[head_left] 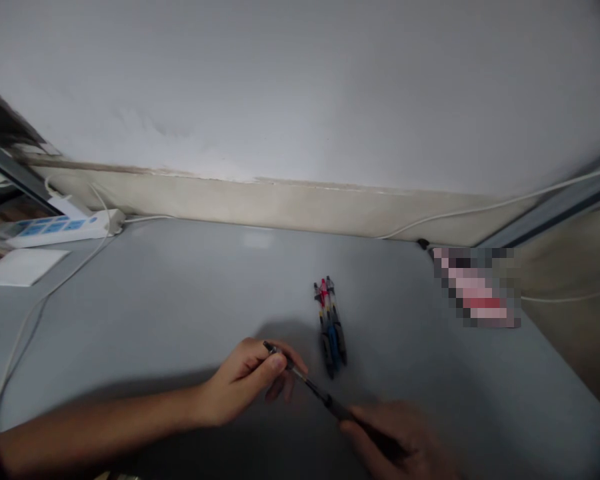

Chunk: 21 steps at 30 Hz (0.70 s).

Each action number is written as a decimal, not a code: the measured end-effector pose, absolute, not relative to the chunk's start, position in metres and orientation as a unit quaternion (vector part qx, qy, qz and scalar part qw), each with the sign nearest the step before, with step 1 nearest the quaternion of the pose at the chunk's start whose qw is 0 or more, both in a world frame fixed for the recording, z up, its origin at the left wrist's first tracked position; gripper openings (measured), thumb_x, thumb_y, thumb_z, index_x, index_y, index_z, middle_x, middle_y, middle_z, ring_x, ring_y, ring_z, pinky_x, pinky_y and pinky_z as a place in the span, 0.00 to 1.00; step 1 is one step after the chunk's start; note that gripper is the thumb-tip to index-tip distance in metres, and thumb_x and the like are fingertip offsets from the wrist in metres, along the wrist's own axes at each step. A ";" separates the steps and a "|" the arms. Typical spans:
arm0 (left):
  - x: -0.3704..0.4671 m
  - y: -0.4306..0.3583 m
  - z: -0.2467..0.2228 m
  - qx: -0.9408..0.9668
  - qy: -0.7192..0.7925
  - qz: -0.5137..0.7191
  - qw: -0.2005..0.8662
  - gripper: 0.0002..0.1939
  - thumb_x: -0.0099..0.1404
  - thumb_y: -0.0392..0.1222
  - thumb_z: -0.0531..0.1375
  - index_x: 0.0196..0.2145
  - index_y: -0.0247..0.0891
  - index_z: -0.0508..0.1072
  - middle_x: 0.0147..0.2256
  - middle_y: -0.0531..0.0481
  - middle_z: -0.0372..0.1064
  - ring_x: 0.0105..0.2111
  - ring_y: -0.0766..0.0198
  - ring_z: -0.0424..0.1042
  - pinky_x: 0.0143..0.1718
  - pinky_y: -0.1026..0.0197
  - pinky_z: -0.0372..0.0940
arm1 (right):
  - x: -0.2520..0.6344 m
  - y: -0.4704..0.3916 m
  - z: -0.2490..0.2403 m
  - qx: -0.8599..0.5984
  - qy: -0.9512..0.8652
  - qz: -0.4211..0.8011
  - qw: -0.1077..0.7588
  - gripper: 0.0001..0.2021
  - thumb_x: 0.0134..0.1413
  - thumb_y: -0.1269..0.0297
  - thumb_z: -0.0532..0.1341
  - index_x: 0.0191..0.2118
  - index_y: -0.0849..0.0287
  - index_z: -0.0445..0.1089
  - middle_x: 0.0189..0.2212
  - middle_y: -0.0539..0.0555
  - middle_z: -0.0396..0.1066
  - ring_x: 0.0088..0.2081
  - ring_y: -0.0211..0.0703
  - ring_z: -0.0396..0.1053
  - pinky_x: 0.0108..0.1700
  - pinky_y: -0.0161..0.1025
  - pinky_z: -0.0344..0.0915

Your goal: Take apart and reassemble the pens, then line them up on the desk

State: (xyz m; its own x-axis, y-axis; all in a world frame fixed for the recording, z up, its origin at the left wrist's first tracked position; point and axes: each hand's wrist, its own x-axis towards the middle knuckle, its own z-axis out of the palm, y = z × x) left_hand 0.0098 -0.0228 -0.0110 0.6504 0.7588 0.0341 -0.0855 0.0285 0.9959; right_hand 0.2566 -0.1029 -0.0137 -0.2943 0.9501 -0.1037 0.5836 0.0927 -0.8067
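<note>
My left hand (260, 377) is closed on the upper part of a slim dark pen (305, 379), its thumb pressed along the barrel. At the pen's lower right end, my right hand (395, 437) grips the thick dark part; this hand is blurred by motion. The pen slants down to the right between both hands. Just beyond them, several pens (331, 327) lie side by side on the grey table (205, 287), with black, red and blue parts.
A white power strip (70, 229) and a white flat item (24, 267) lie at the back left, with a cable running down the left side. A pixelated pink item (475, 290) is at the right edge. A wall (280, 100) stands behind the table.
</note>
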 end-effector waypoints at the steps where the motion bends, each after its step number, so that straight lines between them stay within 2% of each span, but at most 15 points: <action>1: 0.010 -0.023 -0.010 0.620 0.270 0.320 0.663 0.28 0.74 0.57 0.50 0.41 0.28 0.78 0.23 0.48 0.69 0.20 0.68 0.62 0.22 0.65 0.58 | 0.256 -0.102 -0.013 -0.549 -0.693 0.405 0.232 0.18 0.62 0.51 0.58 0.27 0.51 0.78 0.18 0.51 0.72 0.23 0.46 0.69 0.29 0.41 0.68; 5: 0.008 -0.025 -0.009 0.642 0.259 0.337 0.638 0.26 0.75 0.55 0.50 0.42 0.29 0.78 0.25 0.46 0.71 0.22 0.66 0.66 0.25 0.64 0.62 | 0.256 -0.094 -0.004 -0.559 -0.640 0.487 0.201 0.16 0.59 0.49 0.60 0.28 0.55 0.74 0.21 0.50 0.67 0.24 0.43 0.67 0.27 0.37 0.63; 8: 0.006 -0.025 -0.010 0.667 0.229 0.340 0.622 0.27 0.75 0.56 0.49 0.47 0.29 0.76 0.27 0.46 0.70 0.24 0.65 0.66 0.26 0.64 0.61 | 0.258 -0.085 0.009 -0.536 -0.593 0.577 0.165 0.21 0.64 0.44 0.53 0.28 0.54 0.66 0.20 0.45 0.60 0.21 0.37 0.59 0.22 0.33 0.57; 11: 0.006 -0.024 -0.009 0.689 0.217 0.324 0.611 0.31 0.74 0.61 0.47 0.46 0.29 0.75 0.25 0.50 0.65 0.23 0.66 0.63 0.25 0.64 0.57 | 0.261 -0.080 0.023 -0.524 -0.574 0.615 0.133 0.23 0.64 0.40 0.50 0.27 0.53 0.61 0.22 0.44 0.59 0.23 0.38 0.57 0.25 0.34 0.57; 14: 0.006 -0.025 -0.008 0.707 0.227 0.299 0.600 0.33 0.73 0.64 0.44 0.33 0.32 0.73 0.21 0.54 0.58 0.21 0.67 0.58 0.24 0.64 0.54 | 0.265 -0.080 0.031 -0.527 -0.598 0.591 0.121 0.22 0.63 0.41 0.55 0.28 0.54 0.64 0.27 0.47 0.64 0.32 0.43 0.62 0.35 0.37 0.60; 16: 0.006 -0.025 -0.007 0.717 0.230 0.290 0.590 0.32 0.74 0.63 0.43 0.26 0.35 0.67 0.20 0.54 0.56 0.21 0.67 0.57 0.23 0.64 0.53 | 0.267 -0.082 0.031 -0.521 -0.572 0.620 0.131 0.22 0.61 0.41 0.58 0.28 0.55 0.65 0.28 0.47 0.64 0.33 0.42 0.62 0.37 0.37 0.58; 18: 0.006 -0.026 -0.006 0.727 0.232 0.292 0.577 0.31 0.74 0.62 0.41 0.24 0.38 0.62 0.20 0.54 0.55 0.21 0.66 0.57 0.23 0.63 0.52 | 0.267 -0.085 0.026 -0.505 -0.485 0.698 0.147 0.22 0.59 0.40 0.60 0.28 0.56 0.67 0.25 0.45 0.62 0.28 0.37 0.58 0.31 0.33 0.56; 21: 0.006 -0.027 -0.004 0.744 0.231 0.297 0.552 0.29 0.75 0.60 0.41 0.25 0.39 0.61 0.21 0.55 0.55 0.21 0.65 0.57 0.26 0.62 0.53 | 0.264 -0.088 0.016 -0.463 -0.381 0.791 0.124 0.27 0.61 0.37 0.56 0.33 0.59 0.74 0.20 0.44 0.60 0.20 0.32 0.52 0.21 0.30 0.47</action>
